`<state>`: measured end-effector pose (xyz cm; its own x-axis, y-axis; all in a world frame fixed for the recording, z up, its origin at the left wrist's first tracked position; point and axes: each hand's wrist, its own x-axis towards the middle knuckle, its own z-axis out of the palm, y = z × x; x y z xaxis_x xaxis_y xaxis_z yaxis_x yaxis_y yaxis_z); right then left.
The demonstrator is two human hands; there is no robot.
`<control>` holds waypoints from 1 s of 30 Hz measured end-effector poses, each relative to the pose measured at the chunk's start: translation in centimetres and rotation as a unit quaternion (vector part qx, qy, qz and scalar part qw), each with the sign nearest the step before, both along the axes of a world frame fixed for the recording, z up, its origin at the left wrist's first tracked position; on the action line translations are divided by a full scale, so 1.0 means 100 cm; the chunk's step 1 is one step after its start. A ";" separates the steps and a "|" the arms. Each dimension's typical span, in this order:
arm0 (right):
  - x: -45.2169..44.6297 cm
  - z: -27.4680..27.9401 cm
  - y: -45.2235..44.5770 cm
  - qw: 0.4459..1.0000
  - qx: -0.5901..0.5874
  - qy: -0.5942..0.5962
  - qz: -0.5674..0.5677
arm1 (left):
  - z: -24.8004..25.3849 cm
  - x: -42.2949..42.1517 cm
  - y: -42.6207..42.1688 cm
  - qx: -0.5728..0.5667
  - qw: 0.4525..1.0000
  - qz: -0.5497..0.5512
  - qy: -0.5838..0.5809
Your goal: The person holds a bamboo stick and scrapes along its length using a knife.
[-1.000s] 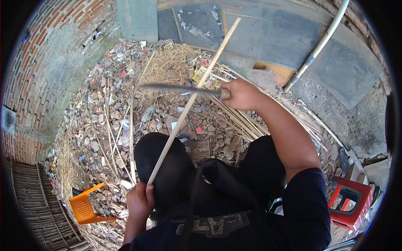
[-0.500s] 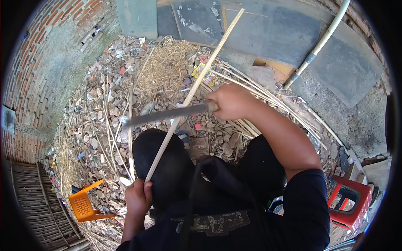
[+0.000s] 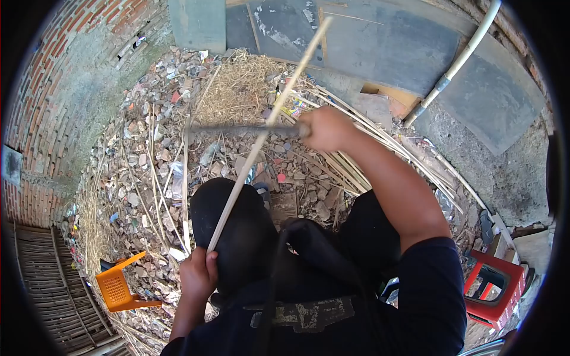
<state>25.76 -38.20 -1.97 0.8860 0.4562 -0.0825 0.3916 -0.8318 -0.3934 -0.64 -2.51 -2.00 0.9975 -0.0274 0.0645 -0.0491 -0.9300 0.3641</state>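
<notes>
My left hand is closed round the near end of a long, pale bamboo strip. The strip slants away from me over my left knee toward the dark panels. In my right hand is the wooden handle of a machete, gripped in a fist. Its long dark blade points left and crosses the strip about midway, slightly smeared by motion. Whether the edge touches the strip I cannot tell.
Rubble and dry shavings cover the ground. Split strips lie in a bundle at right. An orange plastic chair is at lower left, a red stool at lower right. A brick wall rises at left.
My right hand and the machete have moved farther up the bamboo strip, away from me. The blade now lies nearly level. The strip's far tip has swung a little left; my left hand keeps its grip.
</notes>
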 end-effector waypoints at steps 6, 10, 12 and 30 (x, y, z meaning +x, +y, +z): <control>-0.012 0.016 -0.004 0.996 0.076 0.033 -0.024 | 0.006 -0.002 0.004 0.015 1.000 -0.007 0.000; -0.032 0.027 0.011 0.993 -0.055 -0.077 0.066 | 0.008 0.004 0.002 0.026 0.999 -0.019 0.008; 0.001 0.012 -0.006 0.999 0.024 0.000 -0.034 | 0.001 0.007 0.004 0.013 1.000 -0.015 0.001; 0.026 -0.016 -0.037 0.995 0.046 -0.005 -0.093 | 0.014 0.008 0.007 0.017 0.999 -0.011 0.036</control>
